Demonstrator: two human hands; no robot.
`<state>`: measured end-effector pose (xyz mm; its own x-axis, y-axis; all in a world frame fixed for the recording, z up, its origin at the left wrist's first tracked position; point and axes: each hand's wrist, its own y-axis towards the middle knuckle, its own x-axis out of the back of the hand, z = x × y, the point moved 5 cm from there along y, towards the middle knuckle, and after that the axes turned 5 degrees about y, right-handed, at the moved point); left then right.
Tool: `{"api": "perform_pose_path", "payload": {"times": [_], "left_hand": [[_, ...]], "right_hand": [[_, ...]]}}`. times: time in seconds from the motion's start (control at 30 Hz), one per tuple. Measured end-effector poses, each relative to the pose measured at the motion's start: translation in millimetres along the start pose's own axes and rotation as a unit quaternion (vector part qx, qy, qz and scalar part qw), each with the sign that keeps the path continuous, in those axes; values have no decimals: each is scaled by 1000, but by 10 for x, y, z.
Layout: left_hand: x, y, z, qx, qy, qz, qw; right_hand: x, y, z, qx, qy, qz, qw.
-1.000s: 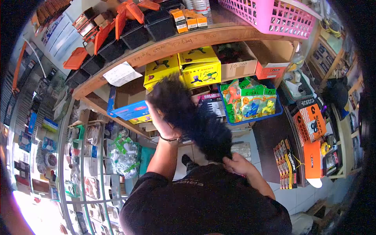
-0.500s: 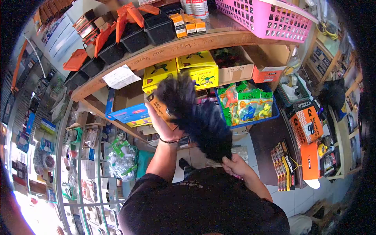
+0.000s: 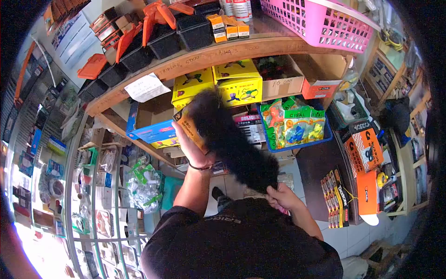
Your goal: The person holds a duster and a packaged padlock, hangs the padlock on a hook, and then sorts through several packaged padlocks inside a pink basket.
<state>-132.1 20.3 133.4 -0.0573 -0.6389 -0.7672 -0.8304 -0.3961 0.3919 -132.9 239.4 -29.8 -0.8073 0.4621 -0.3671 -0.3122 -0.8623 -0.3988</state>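
Note:
My left hand [image 3: 194,151] is wrapped round a brown and orange box [image 3: 190,128] with dark lettering, held tilted before the shelf. A black fluffy duster [image 3: 241,146] slants across the view, its far end over the box and hiding part of it. Its lower right end is gripped in my right hand [image 3: 282,197], fingers closed. Just behind the box sit yellow boxes [image 3: 239,90] and an open blue carton [image 3: 155,130].
Above is a wooden shelf edge [image 3: 209,58] with black bins [image 3: 195,32] and a pink basket [image 3: 341,28]. A blue tray [image 3: 297,148] holds green-labelled packets. Orange boxes [image 3: 367,190] stand right; a glass-fronted rack [image 3: 104,186] is left.
The duster's far end has shifted slightly right and its fibres look more bunched together. The shelf has moved slightly right in view. Both hands keep their hold.

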Motion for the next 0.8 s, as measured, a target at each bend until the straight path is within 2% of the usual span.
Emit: {"api": "perform_pose_path", "payload": {"times": [0.03,0.07,0.1,0.17,0.2,0.23,0.27,0.3,0.33,0.37,0.43,0.47,0.5,0.57,0.6,0.63,0.67,0.7,0.73,0.77,0.8], "left_hand": [[-8,-12,-8,-20,-24,-118,992],[109,-35,36,13,-3,-83,996],[29,-44,74,13,22,108,994],[339,29,155,52,28,60,996],[371,76,170,48,-22,118,992],[49,-43,56,28,1,102,994],[-17,-2,31,-3,-33,-12,999],[14,11,36,-33,-67,-126,989],[65,-41,47,-9,-110,-39,993],[195,-11,110,41,19,109,993],[299,84,179,63,-67,145,985],[384,69,197,59,-56,119,990],[90,-43,97,20,-6,123,992],[96,-37,82,9,-88,-105,991],[36,-65,35,-27,30,-98,994],[30,-82,97,10,70,169,983],[241,-23,129,41,34,190,980],[307,41,146,71,-2,210,975],[257,31,67,12,7,47,999],[210,-54,2,-47,16,-120,992],[201,-36,64,-27,-69,-106,992]], "right_hand": [[-1,-3,15,7,-23,-8,1000],[0,-6,24,14,-45,-16,999],[13,-19,12,15,-45,-16,999],[-8,-49,-42,-11,-83,49,995],[-28,-58,-15,-10,-84,48,995],[-33,-77,58,19,-19,12,1000],[-17,-96,101,46,47,-24,998],[-1,-94,68,44,46,-25,998],[-3,-78,-13,13,-16,6,1000],[-15,-72,-75,-17,-77,35,996],[-19,-109,-37,-10,-78,24,997],[-10,-120,-13,-6,-81,15,997],[-15,-118,-8,-7,-82,14,997],[5,-113,1,5,14,-34,999],[0,-113,-15,4,14,-34,999],[-18,-106,-39,4,-47,-22,999],[-32,-93,-56,6,-108,-10,994],[-23,-78,-63,7,-108,-11,994],[27,-69,-69,9,-69,-48,996],[69,-75,-77,9,-30,-84,996],[63,-93,-50,7,-32,-83,996]]}}
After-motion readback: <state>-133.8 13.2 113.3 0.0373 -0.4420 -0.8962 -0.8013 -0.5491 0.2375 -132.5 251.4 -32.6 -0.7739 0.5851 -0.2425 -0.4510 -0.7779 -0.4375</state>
